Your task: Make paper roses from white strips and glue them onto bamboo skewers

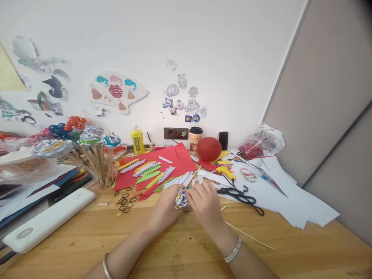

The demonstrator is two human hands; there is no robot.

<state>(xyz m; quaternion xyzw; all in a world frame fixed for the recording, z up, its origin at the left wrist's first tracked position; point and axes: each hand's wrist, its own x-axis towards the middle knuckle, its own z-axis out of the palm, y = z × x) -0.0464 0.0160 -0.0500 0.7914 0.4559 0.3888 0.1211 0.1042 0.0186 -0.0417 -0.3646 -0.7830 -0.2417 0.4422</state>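
Observation:
A small bundle of folded white paper strips with yellow bits (180, 198) is held between both hands above the wooden table. My left hand (167, 205) wraps round its left side. On its right side, the bent fingers of my right hand (205, 203) pinch at the bundle's edge; the exact fingertip contact is too small to make out. Just beyond the hands lie folded white strips (186, 178), and green and yellow strips (148, 172) rest on red paper (183, 157).
Black elastic rings (124, 202) lie left of the hands. To the right are black scissors (240, 196), a yellow-handled tool (226, 172), white sheets (286, 193) and a thin stick (250, 235). Farther back stand a red balloon (209, 148), a cup (195, 139) and a yellow bottle (137, 140).

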